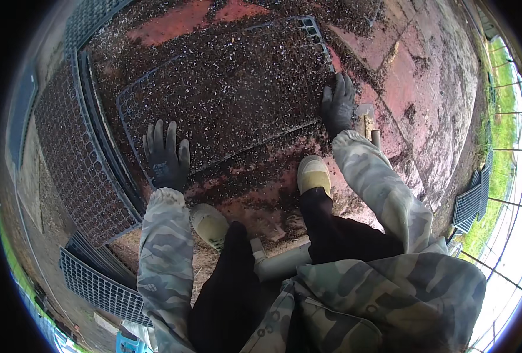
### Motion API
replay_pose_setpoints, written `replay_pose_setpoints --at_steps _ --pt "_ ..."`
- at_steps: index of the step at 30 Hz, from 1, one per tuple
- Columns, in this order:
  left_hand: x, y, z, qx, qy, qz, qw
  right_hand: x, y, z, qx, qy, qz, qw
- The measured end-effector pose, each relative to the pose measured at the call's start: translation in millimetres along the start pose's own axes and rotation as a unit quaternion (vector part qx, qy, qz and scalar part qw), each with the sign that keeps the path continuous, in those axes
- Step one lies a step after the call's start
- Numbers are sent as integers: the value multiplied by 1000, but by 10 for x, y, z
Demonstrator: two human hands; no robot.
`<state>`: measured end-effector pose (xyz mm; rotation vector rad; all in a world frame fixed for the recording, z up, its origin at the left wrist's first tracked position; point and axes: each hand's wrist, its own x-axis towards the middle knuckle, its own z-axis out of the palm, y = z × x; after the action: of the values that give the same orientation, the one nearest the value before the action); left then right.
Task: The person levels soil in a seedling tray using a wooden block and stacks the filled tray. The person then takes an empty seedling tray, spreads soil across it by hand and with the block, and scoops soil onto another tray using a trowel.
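Before me a plastic seedling tray (pixel 134 134) lies flat, almost wholly covered by dark potting mix (pixel 239 92) flecked with white grains. A few bare cells show at its far right corner. My left hand (pixel 165 154), in a dark grey work glove, rests with fingers apart over the near left corner of the tray. On the near right side, my right hand (pixel 339 103), gloved alike, is at the tray's edge with its fingers close together and pointing away from me. Neither hand has anything in its grasp.
Filled cell trays (pixel 73 154) are stacked at left, with empty trays (pixel 102 282) below them. Loose mix lies over the red sheet (pixel 393 101). A flat-bladed tool (pixel 368 119) lies by my right wrist. My shoes (pixel 314 174) stand at the near edge. More trays (pixel 470 200) lie far right.
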<state>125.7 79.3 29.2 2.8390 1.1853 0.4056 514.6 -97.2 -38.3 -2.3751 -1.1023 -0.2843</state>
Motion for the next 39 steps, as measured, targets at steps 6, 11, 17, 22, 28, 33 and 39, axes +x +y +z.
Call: replay_pose_setpoints --at_steps 6,11,17,22,28,33,39 --pt "-14 -3 44 -14 -7 -4 1000 667 -846 111 -28 -80 7 996" --pt "34 3 42 -19 5 13 1000 1196 -1250 405 60 -132 -69 987" --pt "16 -20 -3 0 -31 -4 1000 868 -1871 268 103 -210 -272 933" --pt "74 23 16 -6 -32 2 999 1082 -1523 434 -105 -177 -384 900" --pt "46 16 -13 -14 -39 -11 999 1754 -749 483 -106 -183 -60 976" --pt "66 13 -23 -22 -34 -12 999 1222 -432 373 -46 -129 -24 990" --pt "62 25 -18 -24 -24 -5 999 593 -1403 144 49 -216 -209 953"
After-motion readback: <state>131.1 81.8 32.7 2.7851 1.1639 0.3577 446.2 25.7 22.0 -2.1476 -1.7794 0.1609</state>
